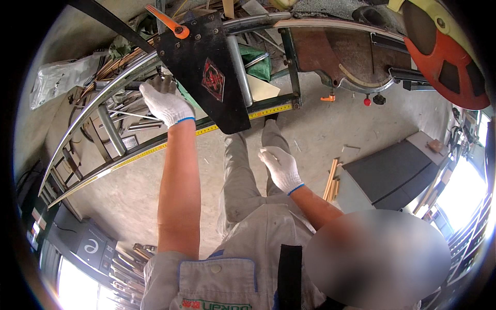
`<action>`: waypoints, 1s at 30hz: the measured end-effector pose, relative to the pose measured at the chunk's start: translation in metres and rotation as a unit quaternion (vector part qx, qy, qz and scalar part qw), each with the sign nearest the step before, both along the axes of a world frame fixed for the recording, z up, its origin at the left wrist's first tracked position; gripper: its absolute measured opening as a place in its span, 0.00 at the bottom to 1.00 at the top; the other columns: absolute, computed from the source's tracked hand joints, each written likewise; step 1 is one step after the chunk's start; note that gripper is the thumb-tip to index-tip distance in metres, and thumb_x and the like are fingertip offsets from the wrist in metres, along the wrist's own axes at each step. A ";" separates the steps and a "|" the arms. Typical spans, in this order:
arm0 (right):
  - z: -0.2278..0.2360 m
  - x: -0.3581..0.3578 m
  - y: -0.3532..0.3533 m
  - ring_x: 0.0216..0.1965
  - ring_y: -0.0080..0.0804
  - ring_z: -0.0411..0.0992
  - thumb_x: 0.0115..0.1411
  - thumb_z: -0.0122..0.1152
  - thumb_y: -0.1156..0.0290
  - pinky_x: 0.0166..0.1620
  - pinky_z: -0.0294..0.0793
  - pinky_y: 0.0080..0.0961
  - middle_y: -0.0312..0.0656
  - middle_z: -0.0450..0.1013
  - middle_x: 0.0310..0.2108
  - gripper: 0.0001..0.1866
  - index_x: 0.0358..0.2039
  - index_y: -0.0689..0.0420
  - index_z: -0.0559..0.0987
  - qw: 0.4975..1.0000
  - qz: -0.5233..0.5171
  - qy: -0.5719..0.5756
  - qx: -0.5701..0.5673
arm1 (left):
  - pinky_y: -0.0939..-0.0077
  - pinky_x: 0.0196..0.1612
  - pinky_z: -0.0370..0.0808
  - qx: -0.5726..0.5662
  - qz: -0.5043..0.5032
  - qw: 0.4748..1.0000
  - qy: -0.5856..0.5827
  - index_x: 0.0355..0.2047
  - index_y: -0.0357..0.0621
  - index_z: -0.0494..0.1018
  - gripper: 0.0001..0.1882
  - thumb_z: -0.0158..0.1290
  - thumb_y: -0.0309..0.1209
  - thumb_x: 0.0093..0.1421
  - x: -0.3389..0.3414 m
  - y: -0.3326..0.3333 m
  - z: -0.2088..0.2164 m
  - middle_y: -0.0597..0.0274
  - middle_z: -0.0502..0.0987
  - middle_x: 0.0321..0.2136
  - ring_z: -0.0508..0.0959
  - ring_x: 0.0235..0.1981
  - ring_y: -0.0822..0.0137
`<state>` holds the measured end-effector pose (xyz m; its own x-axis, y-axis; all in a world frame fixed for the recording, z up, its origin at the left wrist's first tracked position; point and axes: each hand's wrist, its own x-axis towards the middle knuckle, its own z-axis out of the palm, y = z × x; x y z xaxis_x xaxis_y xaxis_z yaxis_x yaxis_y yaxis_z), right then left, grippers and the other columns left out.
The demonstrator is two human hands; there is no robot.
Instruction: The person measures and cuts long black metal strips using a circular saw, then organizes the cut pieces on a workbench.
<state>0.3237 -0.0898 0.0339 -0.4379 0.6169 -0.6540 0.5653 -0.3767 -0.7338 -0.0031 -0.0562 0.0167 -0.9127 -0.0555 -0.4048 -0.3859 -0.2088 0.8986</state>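
Observation:
My left hand (168, 101), in a white knit glove with a blue cuff, reaches over a metal roller stand (109, 130). Its fingers stretch toward the stand's far rail, and the dark fingertips lie at or just above it; contact is unclear. Right beside this hand hangs a black plate (214, 77) with a red emblem and an orange lever (170, 23). A yellow measuring tape strip (206, 129) runs along the stand's near rail. My right hand (281, 168), gloved alike, is held curled in front of my thigh, apart from the stand; whatever its fingers enclose is hidden.
A mitre saw with an orange-red guard (447, 67) stands at the far right, its brown table (330, 49) adjoining the stand. Wooden strips (332, 181) lean by a dark-topped box (390, 168) on the right. Plastic sheeting (62, 77) lies at the far left.

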 end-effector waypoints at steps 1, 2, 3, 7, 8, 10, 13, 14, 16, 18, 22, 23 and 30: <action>-0.001 0.000 0.000 0.41 0.24 0.78 0.68 0.60 0.71 0.45 0.76 0.21 0.42 0.81 0.38 0.11 0.44 0.66 0.81 1.000 0.001 -0.003 0.002 | 0.64 0.51 0.71 -0.016 0.004 1.000 0.017 0.58 0.34 0.64 0.29 0.43 0.48 0.69 0.005 0.004 0.001 0.54 0.71 0.49 0.74 0.45 0.60; -0.001 0.000 -0.001 0.41 0.24 0.78 0.68 0.60 0.71 0.45 0.76 0.21 0.42 0.81 0.38 0.11 0.44 0.66 0.81 1.000 0.002 -0.005 0.004 | 0.65 0.51 0.71 -0.007 0.000 1.000 0.018 0.57 0.34 0.65 0.29 0.43 0.48 0.69 0.008 0.008 0.003 0.54 0.71 0.48 0.73 0.45 0.60; -0.002 0.000 -0.001 0.41 0.24 0.78 0.68 0.60 0.71 0.45 0.76 0.21 0.42 0.81 0.38 0.11 0.44 0.66 0.81 1.000 0.004 -0.008 0.006 | 0.66 0.51 0.71 0.001 -0.004 1.000 0.019 0.56 0.34 0.66 0.29 0.43 0.49 0.68 0.010 0.012 0.004 0.54 0.71 0.48 0.73 0.46 0.61; 0.011 -0.013 0.006 0.41 0.24 0.78 0.67 0.61 0.70 0.45 0.76 0.22 0.42 0.81 0.38 0.12 0.45 0.66 0.81 1.000 0.020 -0.011 0.021 | 0.64 0.53 0.71 0.033 0.017 0.998 -0.052 0.56 0.33 0.67 0.32 0.43 0.51 0.67 0.000 0.000 0.001 0.52 0.72 0.49 0.74 0.46 0.60; 0.009 -0.014 0.006 0.40 0.24 0.78 0.67 0.61 0.70 0.45 0.76 0.22 0.42 0.81 0.38 0.12 0.45 0.66 0.81 0.999 0.020 -0.011 0.025 | 0.63 0.54 0.70 0.014 0.023 0.999 -0.045 0.57 0.33 0.66 0.34 0.42 0.54 0.67 0.003 0.003 0.003 0.51 0.71 0.48 0.73 0.47 0.59; 0.008 -0.016 0.007 0.40 0.25 0.78 0.67 0.61 0.70 0.45 0.76 0.22 0.42 0.81 0.38 0.12 0.44 0.66 0.81 0.999 0.020 -0.010 0.024 | 0.61 0.55 0.68 -0.025 0.038 0.999 -0.030 0.59 0.33 0.63 0.38 0.42 0.58 0.67 0.011 0.010 0.010 0.50 0.71 0.48 0.72 0.49 0.57; 0.008 -0.019 0.007 0.40 0.25 0.78 0.67 0.61 0.70 0.45 0.76 0.22 0.42 0.81 0.38 0.12 0.44 0.66 0.81 1.000 0.011 -0.003 0.005 | 0.63 0.51 0.69 0.043 0.024 0.998 -0.037 0.60 0.34 0.63 0.37 0.43 0.57 0.66 0.009 0.006 0.001 0.50 0.71 0.46 0.72 0.47 0.58; 0.006 -0.019 0.006 0.40 0.25 0.78 0.67 0.61 0.71 0.45 0.76 0.22 0.42 0.81 0.38 0.12 0.44 0.66 0.81 1.000 0.003 0.002 -0.001 | 0.63 0.51 0.70 0.041 0.039 0.998 -0.042 0.60 0.35 0.63 0.38 0.43 0.57 0.66 0.009 0.007 0.006 0.50 0.71 0.47 0.72 0.47 0.58; 0.006 -0.019 0.006 0.41 0.24 0.78 0.66 0.61 0.71 0.45 0.76 0.22 0.42 0.81 0.38 0.12 0.44 0.66 0.81 1.000 0.002 0.000 0.000 | 0.59 0.50 0.70 -0.002 0.025 0.999 -0.035 0.60 0.35 0.63 0.40 0.42 0.61 0.64 -0.005 -0.007 -0.005 0.52 0.72 0.48 0.73 0.46 0.58; 0.007 -0.020 0.009 0.41 0.24 0.78 0.66 0.61 0.71 0.45 0.76 0.22 0.42 0.81 0.38 0.12 0.44 0.66 0.81 1.000 0.013 -0.013 0.015 | 0.56 0.50 0.69 -0.033 0.029 0.998 -0.051 0.60 0.36 0.63 0.40 0.39 0.61 0.65 -0.011 -0.011 -0.002 0.52 0.72 0.49 0.74 0.46 0.57; 0.001 -0.016 0.007 0.41 0.29 0.79 0.66 0.61 0.69 0.45 0.76 0.24 0.44 0.81 0.38 0.12 0.43 0.65 0.81 1.000 0.008 -0.005 0.025 | 0.54 0.53 0.69 -0.029 0.061 0.998 -0.003 0.63 0.38 0.62 0.34 0.37 0.52 0.68 0.004 0.009 0.018 0.51 0.73 0.52 0.74 0.48 0.55; 0.005 -0.018 0.007 0.40 0.33 0.79 0.66 0.61 0.67 0.44 0.76 0.26 0.46 0.81 0.38 0.12 0.43 0.64 0.81 0.999 0.018 -0.010 0.038 | 0.58 0.55 0.69 0.003 0.036 0.999 0.003 0.60 0.35 0.65 0.32 0.40 0.50 0.68 0.008 0.010 0.014 0.50 0.73 0.53 0.74 0.50 0.56; 0.012 -0.017 0.009 0.40 0.27 0.78 0.66 0.61 0.70 0.45 0.76 0.23 0.44 0.81 0.38 0.11 0.42 0.65 0.81 0.997 0.042 -0.014 0.065 | 0.68 0.54 0.71 -0.121 -0.060 0.977 0.164 0.59 0.26 0.64 0.30 0.53 0.39 0.64 -0.007 0.013 0.039 0.52 0.76 0.45 0.75 0.46 0.62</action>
<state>0.3065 -0.0805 0.0463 -0.4738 0.6595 -0.5836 0.6125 -0.2294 -0.7564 -0.0098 -0.0428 0.0562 -0.9970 0.0020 -0.0773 -0.0771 0.0543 0.9955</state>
